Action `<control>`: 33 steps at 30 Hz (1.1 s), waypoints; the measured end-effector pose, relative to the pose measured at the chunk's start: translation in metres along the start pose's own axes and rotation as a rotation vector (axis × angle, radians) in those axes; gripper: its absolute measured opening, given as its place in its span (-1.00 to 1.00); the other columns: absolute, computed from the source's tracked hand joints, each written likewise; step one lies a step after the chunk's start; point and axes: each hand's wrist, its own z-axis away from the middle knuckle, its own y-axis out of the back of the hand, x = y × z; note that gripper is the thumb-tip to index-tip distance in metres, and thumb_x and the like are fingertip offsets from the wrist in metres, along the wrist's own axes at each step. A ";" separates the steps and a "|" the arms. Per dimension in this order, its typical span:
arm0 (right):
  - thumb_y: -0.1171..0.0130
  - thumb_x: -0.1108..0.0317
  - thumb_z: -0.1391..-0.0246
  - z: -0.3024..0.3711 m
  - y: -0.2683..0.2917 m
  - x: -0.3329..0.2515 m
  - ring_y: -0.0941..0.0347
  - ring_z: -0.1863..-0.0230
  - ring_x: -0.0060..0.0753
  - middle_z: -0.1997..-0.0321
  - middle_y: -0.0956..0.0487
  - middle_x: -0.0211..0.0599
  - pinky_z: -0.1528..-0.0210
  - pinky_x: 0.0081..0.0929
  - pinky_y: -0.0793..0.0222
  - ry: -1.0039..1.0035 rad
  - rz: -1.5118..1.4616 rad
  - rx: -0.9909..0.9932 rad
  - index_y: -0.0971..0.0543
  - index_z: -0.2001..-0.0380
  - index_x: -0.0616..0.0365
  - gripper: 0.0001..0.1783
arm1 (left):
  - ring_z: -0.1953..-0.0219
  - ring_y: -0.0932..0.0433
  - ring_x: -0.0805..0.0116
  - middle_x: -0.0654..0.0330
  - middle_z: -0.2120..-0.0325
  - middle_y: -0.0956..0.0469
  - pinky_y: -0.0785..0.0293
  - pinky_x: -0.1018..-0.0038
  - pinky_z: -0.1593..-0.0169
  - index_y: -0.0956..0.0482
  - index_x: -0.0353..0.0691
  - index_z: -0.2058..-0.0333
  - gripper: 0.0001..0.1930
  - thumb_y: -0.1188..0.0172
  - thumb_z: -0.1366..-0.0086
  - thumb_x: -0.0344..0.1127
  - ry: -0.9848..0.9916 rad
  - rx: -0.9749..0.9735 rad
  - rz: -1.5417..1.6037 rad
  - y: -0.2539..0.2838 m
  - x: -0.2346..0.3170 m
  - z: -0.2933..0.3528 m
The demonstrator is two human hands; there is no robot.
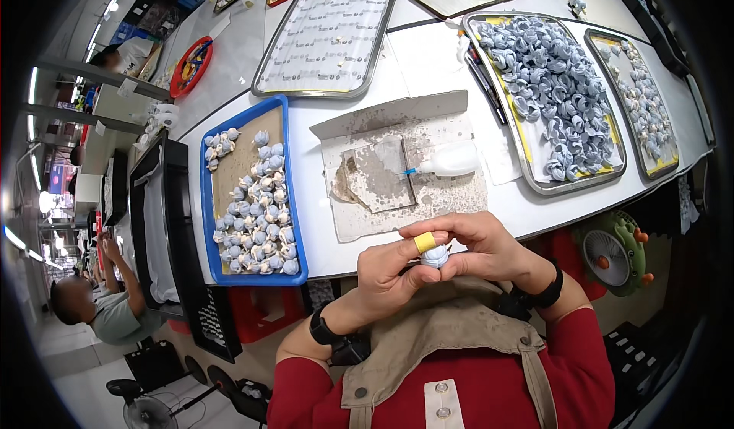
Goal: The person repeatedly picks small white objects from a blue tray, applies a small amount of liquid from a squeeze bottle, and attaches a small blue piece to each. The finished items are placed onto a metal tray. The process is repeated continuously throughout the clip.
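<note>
Close in front of my chest, my left hand (390, 267) and my right hand (483, 247) meet around a small pale grey-blue moulded piece (435, 256). Fingers and thumbs of both hands press on it, hiding part of it. A yellow band (424, 242) wraps a finger of the left hand. Just beyond them lies a stained, unfolded cardboard sheet (451, 199). On it rests a white squeeze bottle (455, 160) on its side, its blue tip pointing left. To the left is a blue tray (207, 230) with many similar grey-blue pieces, some with cream-coloured parts.
A metal tray (612, 175) heaped with grey-blue curled pieces stands at the right. Beside it is a narrower tray (664, 170). Farther back lies a paper-lined tray (321, 43). A red bowl (191, 66), a green fan (614, 251) and another person (122, 307) are around the table.
</note>
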 end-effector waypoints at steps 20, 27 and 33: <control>-0.42 0.37 0.22 -0.001 -0.006 0.000 -0.49 0.06 -0.38 0.08 -0.57 -0.20 0.04 -0.47 -0.39 0.146 -0.054 0.006 -0.57 0.16 0.19 -0.54 | 0.40 -0.63 0.32 0.10 0.36 -0.63 -0.52 0.51 0.30 -0.56 -0.28 0.12 -0.71 -0.21 -0.20 -0.29 -0.043 -0.054 0.074 0.000 0.006 0.005; -0.40 0.29 0.18 -0.019 -0.014 -0.014 -0.39 -0.07 -0.36 0.04 -0.53 -0.24 -0.12 -0.40 -0.25 0.127 0.108 0.079 -0.48 0.00 0.16 -0.40 | 0.43 -0.60 0.35 0.07 0.35 -0.62 -0.49 0.54 0.30 -0.57 -0.30 0.14 -0.68 -0.29 -0.11 -0.35 -0.129 -0.071 -0.296 0.056 0.016 -0.012; -0.18 0.35 -0.06 -0.013 -0.006 -0.005 -0.40 -0.06 -0.38 0.01 -0.52 -0.21 -0.14 -0.41 -0.22 0.033 -0.014 0.193 -0.43 -0.01 0.25 -0.57 | 0.49 -0.59 0.21 -0.01 0.52 -0.59 -0.43 0.46 0.44 -0.57 -0.30 0.17 -0.71 -0.22 -0.14 -0.29 0.320 0.630 -0.893 0.247 -0.046 -0.007</control>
